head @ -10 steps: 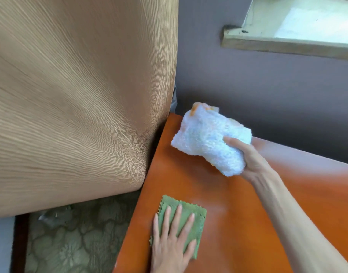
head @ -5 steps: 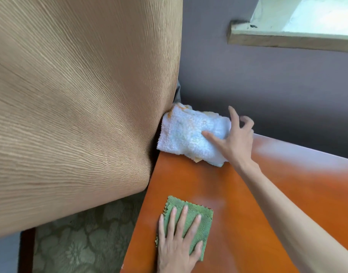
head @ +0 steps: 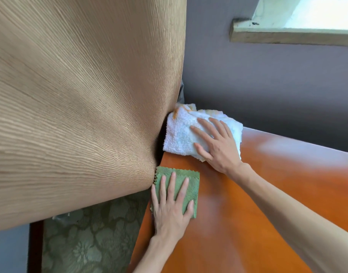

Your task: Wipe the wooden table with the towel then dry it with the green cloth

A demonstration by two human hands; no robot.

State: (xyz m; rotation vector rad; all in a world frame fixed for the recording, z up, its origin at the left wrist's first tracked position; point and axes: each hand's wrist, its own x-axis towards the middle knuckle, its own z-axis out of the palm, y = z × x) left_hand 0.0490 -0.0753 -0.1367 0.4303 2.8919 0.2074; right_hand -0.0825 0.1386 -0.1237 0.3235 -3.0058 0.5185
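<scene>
A folded white towel (head: 181,133) with orange stains lies on the far left corner of the glossy orange wooden table (head: 267,194). My right hand (head: 216,144) presses flat on the towel with fingers spread. A small green cloth (head: 190,182) with a zigzag edge lies near the table's left edge, closer to me. My left hand (head: 171,201) rests flat on the green cloth, fingers straight.
A tall tan wood-grain panel (head: 80,105) stands right against the table's left side, touching both cloths. A grey wall (head: 277,85) runs behind the table, with a window ledge (head: 287,34) above. A green patterned fabric (head: 86,239) lies below left.
My right hand brought the towel from the air down onto the far corner and flattened onto it. My left hand slid the green cloth forward toward the panel.
</scene>
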